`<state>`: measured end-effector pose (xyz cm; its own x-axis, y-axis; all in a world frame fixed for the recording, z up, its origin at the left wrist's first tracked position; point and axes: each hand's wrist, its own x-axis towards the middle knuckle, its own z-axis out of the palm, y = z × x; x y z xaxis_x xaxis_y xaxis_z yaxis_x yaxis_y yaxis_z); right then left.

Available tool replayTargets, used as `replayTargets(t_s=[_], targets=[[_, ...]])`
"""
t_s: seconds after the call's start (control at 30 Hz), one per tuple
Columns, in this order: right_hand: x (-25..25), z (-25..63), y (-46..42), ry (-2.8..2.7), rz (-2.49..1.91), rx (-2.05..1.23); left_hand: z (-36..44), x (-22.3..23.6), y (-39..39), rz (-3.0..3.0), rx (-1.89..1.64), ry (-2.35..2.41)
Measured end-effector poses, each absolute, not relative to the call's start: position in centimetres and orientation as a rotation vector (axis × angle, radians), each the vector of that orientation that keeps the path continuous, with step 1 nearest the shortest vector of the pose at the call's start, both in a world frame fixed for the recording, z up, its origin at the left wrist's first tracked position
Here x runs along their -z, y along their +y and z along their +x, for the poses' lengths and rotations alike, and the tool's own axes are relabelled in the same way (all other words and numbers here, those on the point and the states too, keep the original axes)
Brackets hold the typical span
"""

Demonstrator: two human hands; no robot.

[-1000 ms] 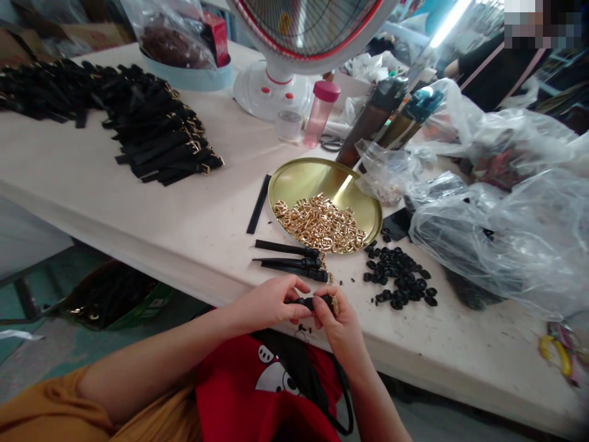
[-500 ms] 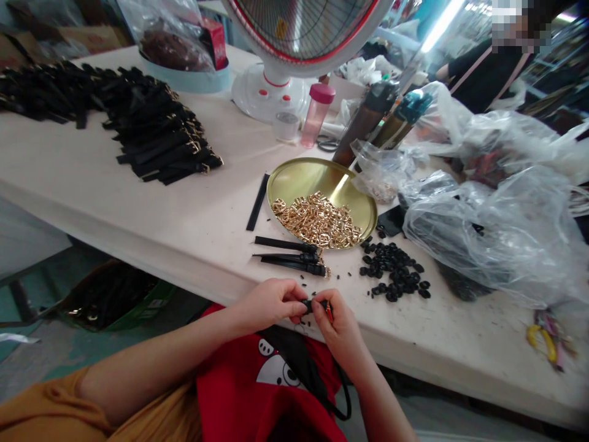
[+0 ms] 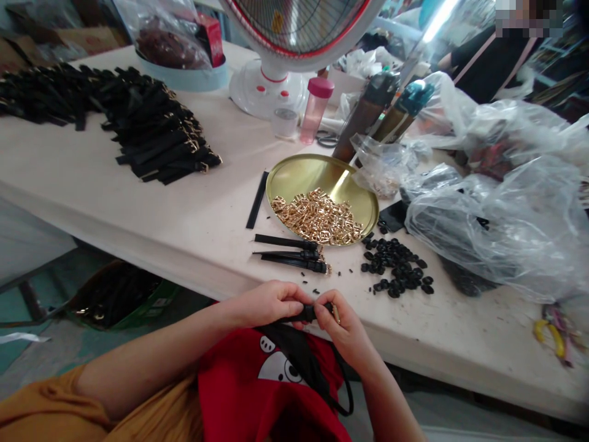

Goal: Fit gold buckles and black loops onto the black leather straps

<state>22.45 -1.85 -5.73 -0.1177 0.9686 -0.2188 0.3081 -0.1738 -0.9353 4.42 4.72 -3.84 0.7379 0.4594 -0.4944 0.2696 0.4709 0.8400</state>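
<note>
Between my two hands, at the table's front edge, is a short black strap (image 3: 309, 314) with a bit of gold metal at its right end. My left hand (image 3: 278, 304) pinches the strap from the left, thumb and fingers closed. My right hand (image 3: 338, 319) grips its right end, by the gold part, with fingers curled round it. Just beyond my hands lie several finished-looking black straps (image 3: 292, 261) with gold buckles. A gold round tray (image 3: 313, 169) behind them holds a heap of small gold buckles (image 3: 322, 218). To its right are many small black loops (image 3: 398, 267).
A single black strip (image 3: 256, 199) lies left of the tray. Piled buckled straps (image 3: 156, 135) cover the far left. A white fan (image 3: 269, 86), a pink-lidded bottle (image 3: 316, 110), clear plastic bags (image 3: 497, 227) and yellow-handled pliers (image 3: 550, 337) are about. A person (image 3: 492, 61) stands behind.
Both hands still hold the strap between them. My right hand has shifted slightly right and its grip has turned a little; more of the black strap now shows between the hands.
</note>
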Motion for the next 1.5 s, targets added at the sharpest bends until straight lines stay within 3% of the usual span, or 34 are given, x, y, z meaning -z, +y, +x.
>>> replayTargets(t_s=[0.27, 0.5, 0.77, 1.07, 1.33, 1.5], targets=[[5.8, 22.8, -2.0, -1.491, -1.464, -1.408, 5.5, 4.6, 4.2, 1.100, -0.103, 0.869], [6.5, 21.1, -1.9, -1.241, -1.599, -1.093, 5.2, 3.4, 5.2, 1.439, 0.013, 0.758], [7.2, 20.8, -2.3, -1.155, -1.652, -1.028, 5.6, 4.0, 4.8, 1.544, -0.036, 0.873], [6.8, 20.8, -2.4, -1.301, -1.723, -0.854, 5.7, 4.0, 4.4, 1.319, -0.042, 0.897], [5.4, 22.3, -1.8, -1.471, -1.541, -1.197, 4.8, 4.8, 3.8, 0.718, -0.052, 0.611], [6.1, 21.9, -2.0, -1.375, -1.572, -1.221, 5.4, 5.1, 3.8, 1.140, -0.101, 0.758]])
